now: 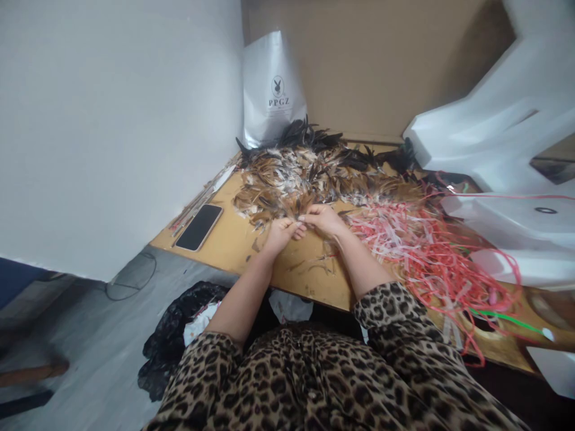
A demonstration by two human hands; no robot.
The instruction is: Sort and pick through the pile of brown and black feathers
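Note:
My left hand (pixel 283 234) and my right hand (pixel 324 219) meet over the table, fingertips touching. Both are closed in a pinch around the base of some brown feathers, whose tips rise above the fingers and blend with the pile behind. That wide pile of loose feathers (pixel 287 173), brown, pale and black, spreads across the table just beyond my hands. Right of my right forearm lies a tangled heap of pink and whitish plastic strips (pixel 431 257). Exactly how the fingers share the feathers is too small to tell.
A phone (pixel 199 227) lies on the yellow table (pixel 224 245) at the left. A white bag (pixel 269 102) stands at the back against the wall. White molded forms (pixel 530 233) crowd the right side. Below left, a black plastic bag (pixel 179 323) sits on the floor.

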